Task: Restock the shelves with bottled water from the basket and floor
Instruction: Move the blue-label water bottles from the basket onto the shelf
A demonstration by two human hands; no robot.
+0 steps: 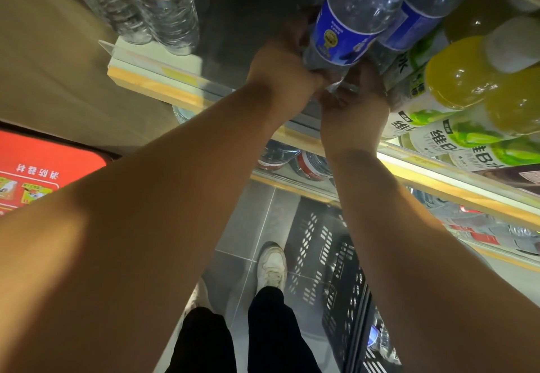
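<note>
A red sign (pixel 35 174) is sitting at the far left, and red-labelled water bottles (pixel 152 1) are standing on the shelf (pixel 163 80) just above its edge. The left hand (pixel 280 71) is reaching up, its fingers curling round the base of a blue-labelled water bottle (pixel 350 16), which is leaning over the shelf's front. The right hand (pixel 353 109) is gripping the same base from the other side. A second blue-labelled bottle (pixel 420 13) is lying just beside it, with yellow-topped drinks (pixel 455 86) crowding further right. Below, a black basket (pixel 330 255) is resting on the floor.
</note>
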